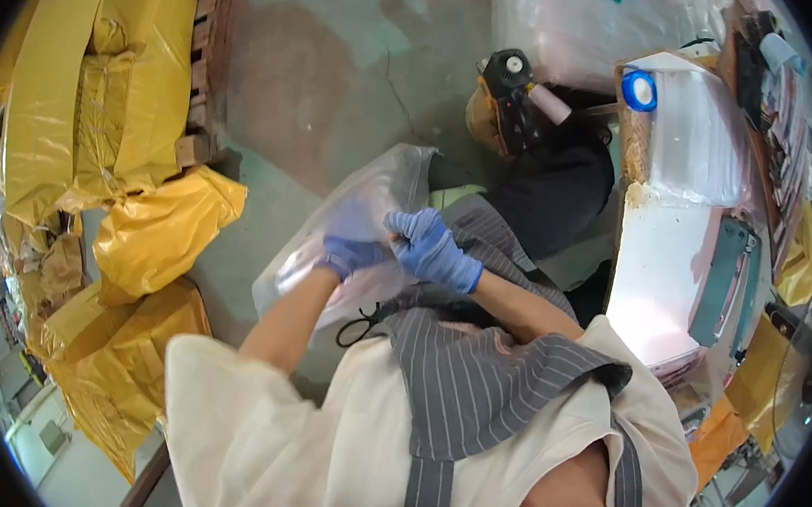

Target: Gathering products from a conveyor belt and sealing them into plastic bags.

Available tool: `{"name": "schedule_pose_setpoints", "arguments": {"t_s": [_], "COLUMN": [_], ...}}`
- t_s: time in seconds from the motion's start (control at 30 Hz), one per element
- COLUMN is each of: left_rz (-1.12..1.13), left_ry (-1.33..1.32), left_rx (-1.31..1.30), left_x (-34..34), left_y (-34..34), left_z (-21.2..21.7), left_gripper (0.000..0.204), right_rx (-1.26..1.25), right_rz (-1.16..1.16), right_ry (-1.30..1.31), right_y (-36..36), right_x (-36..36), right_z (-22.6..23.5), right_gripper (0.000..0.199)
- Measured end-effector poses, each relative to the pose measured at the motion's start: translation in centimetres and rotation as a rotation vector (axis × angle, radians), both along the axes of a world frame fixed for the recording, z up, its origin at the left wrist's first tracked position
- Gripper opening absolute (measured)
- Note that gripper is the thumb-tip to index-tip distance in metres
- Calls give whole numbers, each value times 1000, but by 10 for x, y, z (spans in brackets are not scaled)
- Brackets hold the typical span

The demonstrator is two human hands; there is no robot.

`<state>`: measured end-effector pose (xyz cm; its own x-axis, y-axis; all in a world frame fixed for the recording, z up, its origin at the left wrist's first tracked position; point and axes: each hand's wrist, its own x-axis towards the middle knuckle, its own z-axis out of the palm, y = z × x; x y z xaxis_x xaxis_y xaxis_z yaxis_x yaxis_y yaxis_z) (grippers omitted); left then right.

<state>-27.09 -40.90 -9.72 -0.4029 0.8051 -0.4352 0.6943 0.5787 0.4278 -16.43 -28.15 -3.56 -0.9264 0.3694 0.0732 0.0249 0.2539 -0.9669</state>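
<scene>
Both my hands wear blue gloves in front of my striped apron (pixel 492 380). A clear plastic bag (pixel 400 173) lies slanted across my lap, its far end pointing up and right. My left hand (pixel 354 253) is partly covered by the see-through film, and its fingers are blurred. Fingers curled into a fist, my right hand (pixel 436 251) grips the bag's near edge just right of the left hand. Black-handled scissors (pixel 359 328) hang by the apron below the bag.
Yellow-wrapped bundles (pixel 51 100) sit at left beside a wooden pallet (pixel 201 69), with a yellow bag (pixel 165 225) nearer. Ahead right is a black device (pixel 512 83) with a pale spool. A white-topped workbench (pixel 665 271) at right carries plastic sleeves (pixel 698 140) and a blue tape roll (pixel 639 90).
</scene>
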Motion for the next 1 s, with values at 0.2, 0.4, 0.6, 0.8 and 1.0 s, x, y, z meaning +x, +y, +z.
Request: {"name": "schedule_pose_setpoints", "arguments": {"t_s": [0.2,0.4,0.6,0.8,1.0], "left_rz": [-75,46,129,13,73], "left_ry": [249,182,128,-31,171], "left_rx": [-188,370,190,674,396], "left_x": [0,38,21,15,26], "left_y": [42,43,57,66,73], "left_z": [-7,67,10,5,18], "left_gripper": [81,71,27,24,23], "right_rx": [26,-149,-180,343,352], "right_rz": [-139,-272,25,-319,-70], "right_ry": [-99,-160,-242,-876,-803], "right_y": [28,72,127,264,229], "right_x": [10,-2,-15,-19,-29], "right_z": [-16,-23,-29,-202,-127], "right_gripper": [8,9,16,38,28]}}
